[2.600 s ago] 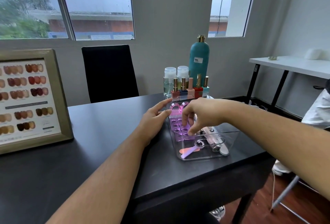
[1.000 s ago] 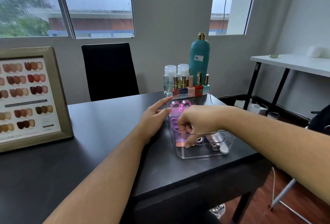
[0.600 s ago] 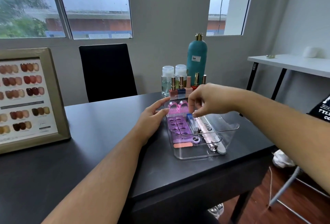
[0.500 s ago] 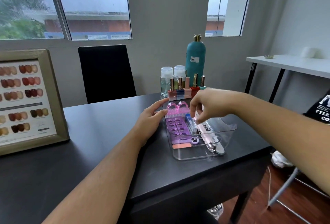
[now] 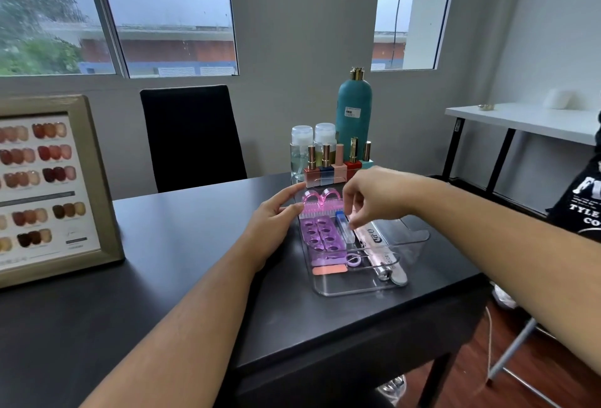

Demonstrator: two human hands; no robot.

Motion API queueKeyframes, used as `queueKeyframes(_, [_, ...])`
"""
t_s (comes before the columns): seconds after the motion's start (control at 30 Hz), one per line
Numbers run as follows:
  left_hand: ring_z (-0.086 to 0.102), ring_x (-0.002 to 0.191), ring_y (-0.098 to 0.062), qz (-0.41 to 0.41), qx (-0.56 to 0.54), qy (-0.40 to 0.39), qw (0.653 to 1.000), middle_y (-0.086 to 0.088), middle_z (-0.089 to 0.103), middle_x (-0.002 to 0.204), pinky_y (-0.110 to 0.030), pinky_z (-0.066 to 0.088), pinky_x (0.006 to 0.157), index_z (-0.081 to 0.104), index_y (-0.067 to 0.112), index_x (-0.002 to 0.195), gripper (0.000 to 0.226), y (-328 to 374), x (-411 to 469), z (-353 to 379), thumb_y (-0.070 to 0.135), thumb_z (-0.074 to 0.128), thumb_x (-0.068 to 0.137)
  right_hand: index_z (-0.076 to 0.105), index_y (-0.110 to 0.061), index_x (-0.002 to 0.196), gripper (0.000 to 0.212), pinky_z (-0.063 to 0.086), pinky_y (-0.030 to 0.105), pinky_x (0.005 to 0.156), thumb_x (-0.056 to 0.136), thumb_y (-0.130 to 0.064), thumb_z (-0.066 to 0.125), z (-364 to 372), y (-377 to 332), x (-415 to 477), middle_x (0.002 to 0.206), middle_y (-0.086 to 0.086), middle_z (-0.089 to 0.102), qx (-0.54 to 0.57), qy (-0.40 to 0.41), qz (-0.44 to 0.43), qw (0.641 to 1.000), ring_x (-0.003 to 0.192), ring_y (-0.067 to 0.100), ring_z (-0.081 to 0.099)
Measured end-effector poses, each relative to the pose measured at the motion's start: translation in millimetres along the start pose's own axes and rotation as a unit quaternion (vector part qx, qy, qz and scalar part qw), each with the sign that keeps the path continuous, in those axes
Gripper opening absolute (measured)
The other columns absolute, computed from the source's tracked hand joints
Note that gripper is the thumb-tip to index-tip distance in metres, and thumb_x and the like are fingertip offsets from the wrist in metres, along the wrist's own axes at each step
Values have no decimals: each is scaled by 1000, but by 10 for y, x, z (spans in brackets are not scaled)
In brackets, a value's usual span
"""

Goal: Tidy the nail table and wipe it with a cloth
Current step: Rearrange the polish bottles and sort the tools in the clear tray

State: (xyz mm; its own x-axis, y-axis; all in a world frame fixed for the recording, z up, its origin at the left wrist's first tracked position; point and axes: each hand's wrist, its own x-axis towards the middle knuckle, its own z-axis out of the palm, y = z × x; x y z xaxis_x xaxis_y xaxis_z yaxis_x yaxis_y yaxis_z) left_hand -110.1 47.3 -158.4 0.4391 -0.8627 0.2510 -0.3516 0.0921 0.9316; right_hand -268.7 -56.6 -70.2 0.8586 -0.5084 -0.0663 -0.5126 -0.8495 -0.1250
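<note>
A clear tray sits on the black nail table near its right end. Inside lie a pink brush, purple toe separators, an orange buffer block, a small clear tube with a blue cap, a pink file and a grey nail file. My left hand rests with straight fingers against the tray's left wall. My right hand hovers over the tray, its loosely curled fingertips just at the blue-capped tube. No cloth is in view.
Behind the tray stand a row of nail polish bottles, two clear pump bottles and a tall teal bottle. A framed colour chart leans at the left. A black chair is across; a white side table is right.
My right hand left the tray's near end, moved to the far middle and set the blue-capped tube down beside the toe separators. My left hand stayed on the tray wall.
</note>
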Motion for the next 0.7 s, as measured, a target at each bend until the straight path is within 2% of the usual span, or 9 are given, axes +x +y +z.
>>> queueKeyframes(0.13, [46,127,-18,-4,6,0,1000,5,48,141,-43,37,108,51,44,127,37,2,-4,-6,27,48,94,66,-14,90,21,37,20,53,77,-29,75,25,10,-29,79,-5,62,-27,-14,39,999,67,8,54])
queueKeyframes(0.23, [46,126,-18,-3,3,-1,1000,5,48,141,-41,39,107,51,44,128,37,4,-7,-4,27,48,94,65,-13,91,20,36,20,49,79,-27,74,113,-42,-11,75,-3,63,-22,-31,52,998,64,8,56])
queueKeyframes(0.33, [46,126,-17,-4,3,0,1000,5,48,141,-37,40,105,50,44,128,37,5,-5,-1,28,48,94,64,-13,92,20,35,20,48,80,-27,73,133,-76,16,84,0,65,-29,-14,57,998,66,9,56])
queueKeyframes(0.47, [47,124,-16,-3,3,-1,1000,5,48,141,-33,41,102,50,45,128,37,1,-5,-1,29,48,95,62,-15,91,18,33,20,50,81,-25,72,132,-72,20,88,0,64,-24,-21,53,998,65,7,52])
queueKeyframes(0.53, [46,125,-17,-4,5,-1,1000,5,47,142,-36,40,105,50,45,128,37,4,-5,-2,29,48,95,63,-15,92,18,32,21,52,81,-26,71,127,-71,7,87,-1,62,-35,-16,51,998,66,9,49])
queueKeyframes(0.63, [44,128,-20,-9,11,-2,1000,4,45,143,-43,37,108,49,43,130,38,8,-7,-2,29,47,95,64,-17,97,22,35,27,69,82,-32,70,127,-76,2,90,-2,61,-84,2,60,995,79,15,49])
queueKeyframes(0.7, [44,128,-20,-7,9,-2,1000,3,45,143,-43,37,109,49,43,131,38,15,-5,1,29,46,95,64,-18,99,24,32,35,81,82,-35,69,131,-69,12,96,-1,63,-97,1,67,993,88,18,49])
